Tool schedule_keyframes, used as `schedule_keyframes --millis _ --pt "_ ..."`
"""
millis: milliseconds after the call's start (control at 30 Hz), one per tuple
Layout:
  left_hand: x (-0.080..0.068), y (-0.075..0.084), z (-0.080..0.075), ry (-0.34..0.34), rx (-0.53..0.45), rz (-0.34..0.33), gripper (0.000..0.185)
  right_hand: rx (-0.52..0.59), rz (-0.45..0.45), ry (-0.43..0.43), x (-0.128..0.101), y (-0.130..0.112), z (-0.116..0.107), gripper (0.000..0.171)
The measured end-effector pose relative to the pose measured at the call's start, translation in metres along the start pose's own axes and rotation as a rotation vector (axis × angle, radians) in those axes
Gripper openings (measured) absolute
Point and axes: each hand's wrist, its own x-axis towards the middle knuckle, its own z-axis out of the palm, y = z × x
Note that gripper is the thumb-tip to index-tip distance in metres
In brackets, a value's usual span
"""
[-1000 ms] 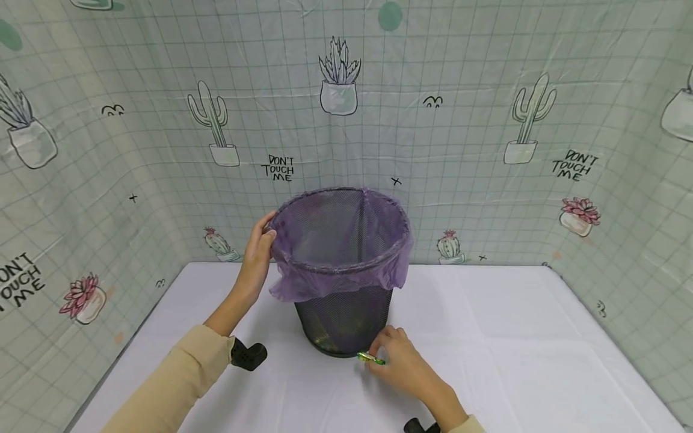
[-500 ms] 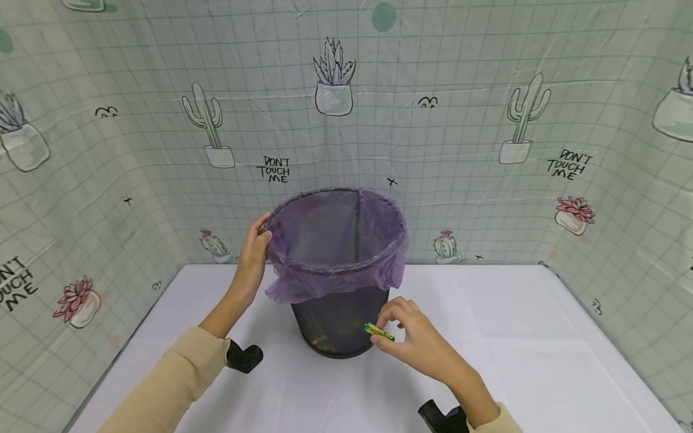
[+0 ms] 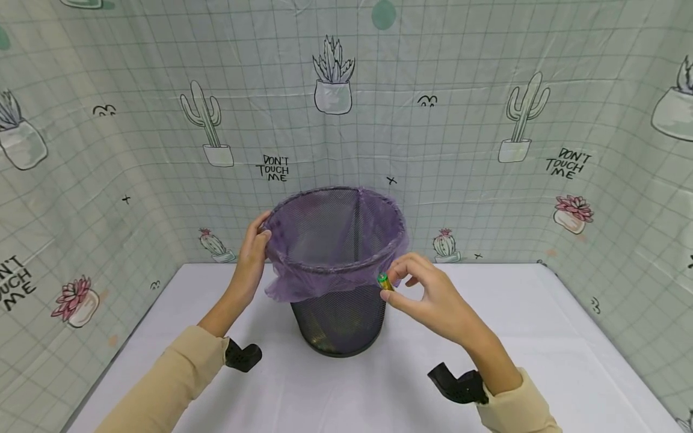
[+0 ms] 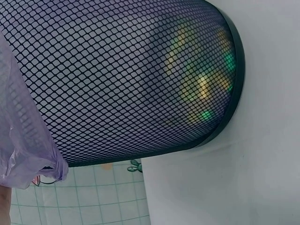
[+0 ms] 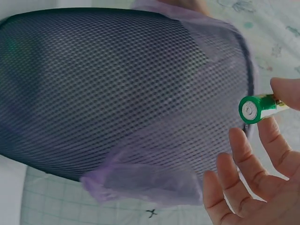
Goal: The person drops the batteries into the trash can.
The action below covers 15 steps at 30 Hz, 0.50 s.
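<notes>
The right hand pinched a small green-and-gold battery between thumb and forefinger, the other fingers loosely spread, just beside the near right edge of the black mesh wastebasket, level with the folded-over skirt of its purple bin liner. The left hand held the basket's rim on its left side, fingers curled over the liner and wire edge.

Judging from this, the step in hand was best done by lifting the battery clear above the rim before letting go, so it would not catch the liner's loose fold or strike the wire edge and bounce onto the white worktop. The left grip ought to keep the light basket steady and upright while that happened.

In the left wrist view the hand itself was out of frame; blurred yellow and green shapes showed through the mesh near the bottom, too indistinct to name. The battery's label could not be read. The basket's far inner wall and floor were veiled by the liner.
</notes>
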Motion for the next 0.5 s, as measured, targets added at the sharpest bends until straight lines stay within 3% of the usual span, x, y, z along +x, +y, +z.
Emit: schedule_keyframes --millis 267,500 --pt "0.0 0.001 0.001 0.002 0.001 -0.002 0.051 0.016 0.032 0.097 0.024 -0.018 -0.016 0.014" --pt "0.0 0.0 0.0 -0.003 0.005 0.0 0.052 0.007 0.076 0.18 0.042 -0.024 -0.016 0.022"
